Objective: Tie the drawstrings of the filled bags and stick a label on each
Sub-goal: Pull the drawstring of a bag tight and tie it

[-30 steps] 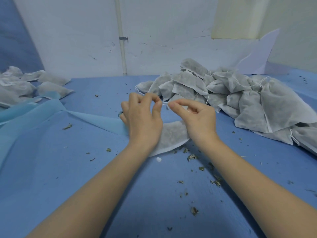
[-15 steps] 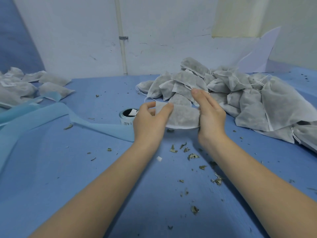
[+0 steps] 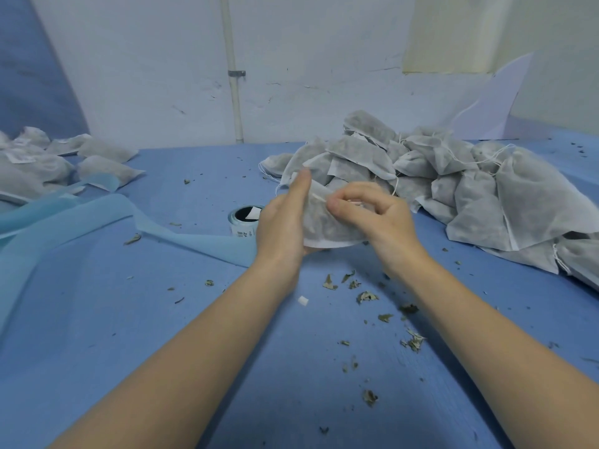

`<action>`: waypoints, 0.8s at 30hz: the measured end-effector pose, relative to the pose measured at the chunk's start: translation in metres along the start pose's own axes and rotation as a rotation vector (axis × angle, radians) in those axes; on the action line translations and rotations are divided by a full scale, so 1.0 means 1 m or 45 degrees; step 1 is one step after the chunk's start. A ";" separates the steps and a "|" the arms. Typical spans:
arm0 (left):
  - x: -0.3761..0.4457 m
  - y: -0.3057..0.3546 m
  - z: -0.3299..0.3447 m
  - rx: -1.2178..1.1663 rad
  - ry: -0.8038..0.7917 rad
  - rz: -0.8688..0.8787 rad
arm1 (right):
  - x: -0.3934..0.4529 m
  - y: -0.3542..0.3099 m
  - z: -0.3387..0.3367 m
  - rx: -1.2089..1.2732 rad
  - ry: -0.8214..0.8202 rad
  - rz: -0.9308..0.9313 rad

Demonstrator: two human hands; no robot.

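Note:
A grey filled drawstring bag (image 3: 327,228) is lifted just above the blue table, between both hands. My left hand (image 3: 285,218) holds its left side, thumb up along the fabric and fingers hidden under it. My right hand (image 3: 372,215) curls over the bag's top, with thumb and fingertips pinched on the fabric at about the bag's upper middle. What they pinch is blurred. A roll of labels (image 3: 244,220) stands just left of my left hand.
A large heap of filled grey bags (image 3: 453,176) lies to the right and behind. Another group of bags (image 3: 64,163) lies far left. A light-blue cloth sheet (image 3: 97,218) spreads from the left. Dried leaf crumbs (image 3: 366,296) litter the table (image 3: 162,351).
The bag went from lying flat to being lifted and tilted up. My right hand went from flat along the bag's right edge to curled and pinching on top; the left hand shifted to the bag's left side.

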State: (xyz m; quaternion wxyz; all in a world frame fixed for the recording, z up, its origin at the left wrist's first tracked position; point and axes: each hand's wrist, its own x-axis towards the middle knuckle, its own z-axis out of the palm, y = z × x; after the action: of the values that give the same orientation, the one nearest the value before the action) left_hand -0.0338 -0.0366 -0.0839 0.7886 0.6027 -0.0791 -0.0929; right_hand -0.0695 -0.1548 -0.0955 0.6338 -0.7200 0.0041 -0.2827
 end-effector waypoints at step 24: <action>0.051 0.038 -0.070 -0.061 0.537 0.106 | 0.029 0.030 0.061 -0.751 -0.509 0.097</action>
State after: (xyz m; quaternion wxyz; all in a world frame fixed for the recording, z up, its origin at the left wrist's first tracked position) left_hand 0.0340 0.0259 -0.0646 0.8049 0.5860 0.0651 0.0663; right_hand -0.0094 -0.1162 -0.1137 0.3971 -0.9123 -0.0117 -0.0991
